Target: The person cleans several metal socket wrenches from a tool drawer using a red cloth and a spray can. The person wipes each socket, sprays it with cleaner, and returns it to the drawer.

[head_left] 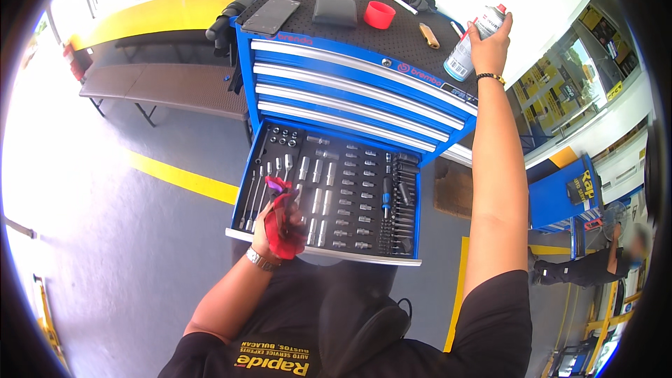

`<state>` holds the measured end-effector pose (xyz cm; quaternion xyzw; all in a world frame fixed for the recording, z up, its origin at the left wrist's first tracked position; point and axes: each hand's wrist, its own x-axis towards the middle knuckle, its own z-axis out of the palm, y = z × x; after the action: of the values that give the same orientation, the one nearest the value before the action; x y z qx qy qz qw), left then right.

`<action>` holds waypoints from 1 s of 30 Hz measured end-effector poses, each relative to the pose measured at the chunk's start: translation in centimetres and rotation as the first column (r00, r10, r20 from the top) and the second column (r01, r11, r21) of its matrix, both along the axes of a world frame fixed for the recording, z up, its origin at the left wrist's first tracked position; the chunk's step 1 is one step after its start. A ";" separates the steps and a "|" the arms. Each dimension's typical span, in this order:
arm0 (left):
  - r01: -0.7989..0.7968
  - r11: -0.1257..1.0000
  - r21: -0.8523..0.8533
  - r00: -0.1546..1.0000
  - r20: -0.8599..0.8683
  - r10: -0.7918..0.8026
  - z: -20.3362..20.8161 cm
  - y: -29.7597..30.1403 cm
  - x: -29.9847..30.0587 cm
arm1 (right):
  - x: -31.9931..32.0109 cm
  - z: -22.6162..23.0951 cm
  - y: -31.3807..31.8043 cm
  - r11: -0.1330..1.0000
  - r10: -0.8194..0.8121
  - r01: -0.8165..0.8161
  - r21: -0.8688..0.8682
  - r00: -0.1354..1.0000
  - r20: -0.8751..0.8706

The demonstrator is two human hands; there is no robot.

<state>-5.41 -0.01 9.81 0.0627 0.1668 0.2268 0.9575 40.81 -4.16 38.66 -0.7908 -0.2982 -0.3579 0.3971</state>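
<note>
My right hand [491, 47] is closed around a white and grey spray can [460, 59] with a red cap, at the right end of the tool chest's black top. The can is tilted in the picture; whether its base touches the top I cannot tell. Over the open drawer, my left hand [269, 227] grips a crumpled red cloth [285, 229] with a bit of purple on it. Motion blurs the cloth's edge. Beneath it the blue drawer [325, 255] holds rows of silver sockets [317, 171], wrenches at the left and a blue-handled screwdriver [386, 196].
On the blue tool chest [364, 66] lie a red cup-like ring [379, 15], a black wallet-like pouch [334, 11], a dark flat plate [271, 15] and a utility knife [429, 36]. A brown bench [164, 87] stands at left. A person [595, 266] stands far right near another blue cabinet [560, 196].
</note>
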 end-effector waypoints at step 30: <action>0.247 0.949 0.196 0.955 -0.214 -0.204 3.5 -2.5 1.4 | -29.0 -19.4 -8.6 0.539 0.692 -0.807 -0.243 0.588 -0.418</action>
<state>-4.01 -2.52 13.36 0.2088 0.2236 0.1255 0.9437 11.84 -12.71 19.29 -0.6879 -0.6206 0.0326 0.3749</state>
